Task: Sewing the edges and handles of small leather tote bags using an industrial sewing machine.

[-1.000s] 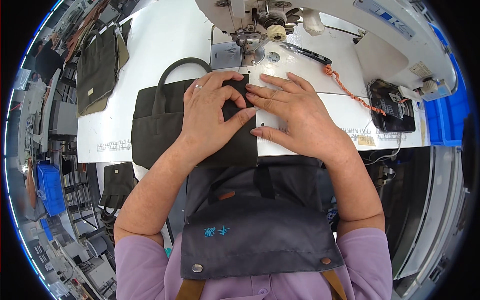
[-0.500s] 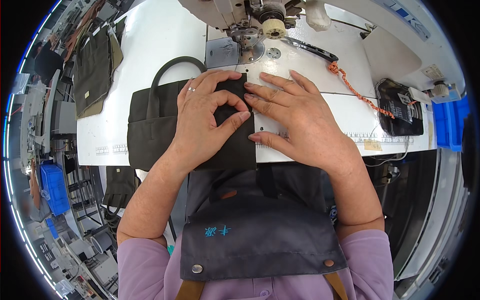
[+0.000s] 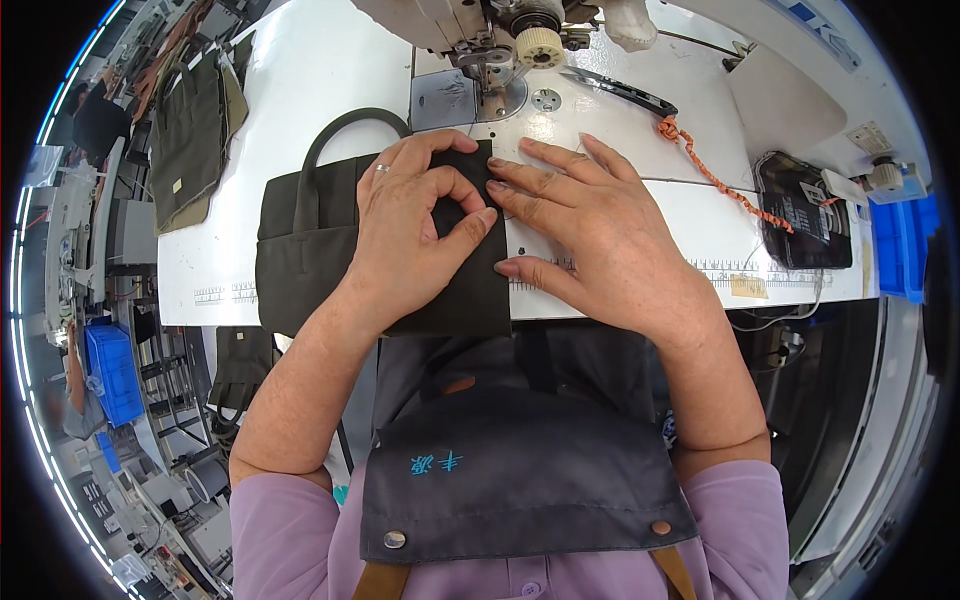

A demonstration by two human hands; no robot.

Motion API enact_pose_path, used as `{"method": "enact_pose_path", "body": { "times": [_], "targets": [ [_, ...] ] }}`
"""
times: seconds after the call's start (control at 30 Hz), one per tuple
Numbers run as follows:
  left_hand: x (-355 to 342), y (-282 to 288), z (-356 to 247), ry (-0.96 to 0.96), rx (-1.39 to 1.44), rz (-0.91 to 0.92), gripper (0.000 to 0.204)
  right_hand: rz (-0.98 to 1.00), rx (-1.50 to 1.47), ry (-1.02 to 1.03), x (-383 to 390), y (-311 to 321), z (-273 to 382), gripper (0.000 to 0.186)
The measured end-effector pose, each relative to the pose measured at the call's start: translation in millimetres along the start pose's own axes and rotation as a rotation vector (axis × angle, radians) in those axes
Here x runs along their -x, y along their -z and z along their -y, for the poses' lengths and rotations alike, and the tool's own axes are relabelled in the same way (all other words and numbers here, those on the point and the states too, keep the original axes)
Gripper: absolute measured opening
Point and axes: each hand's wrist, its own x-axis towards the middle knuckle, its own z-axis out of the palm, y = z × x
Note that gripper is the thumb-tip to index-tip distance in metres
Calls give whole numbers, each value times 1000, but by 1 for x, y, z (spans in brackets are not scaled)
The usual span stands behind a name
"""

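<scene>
A dark olive fabric bag (image 3: 300, 260) with a looped handle lies at the table's front edge, below the sewing machine's needle area (image 3: 495, 85). My left hand (image 3: 410, 235) rests on its right part, fingers curled, thumb and forefinger meeting near the right edge; anything between their tips is too small to make out. My right hand (image 3: 600, 240) is spread beside it, fingertips touching that edge and the white table. Beyond my fingers lie black-handled snips (image 3: 625, 92) tied to an orange braided cord (image 3: 735, 190).
More olive bag pieces (image 3: 190, 140) lie at the table's left; others (image 3: 240, 370) hang below it. A black pouch (image 3: 800, 245) sits at the right by a blue bin (image 3: 895, 250). Another blue bin (image 3: 115, 370) and a co-worker (image 3: 75, 400) are at the far left.
The bag and both hands have shifted slightly leftward in view since a second ago, along with much of the scene. My fingers keep nearly the same shape and place on the fabric.
</scene>
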Motion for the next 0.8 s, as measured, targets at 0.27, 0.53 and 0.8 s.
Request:
{"method": "enact_pose_path", "body": {
  "times": [0.27,0.53,0.8],
  "targets": [
    [-1,-5,5,23,43,-25,11,-28,8,5,1,-2,0,51],
    [-2,-9,10,17,23,-36,13,-156,-71,53,4,-1,5,41],
    [3,-5,9,-133,45,-85,16,-130,90,121,4,-4,9,32]
  ]
}}
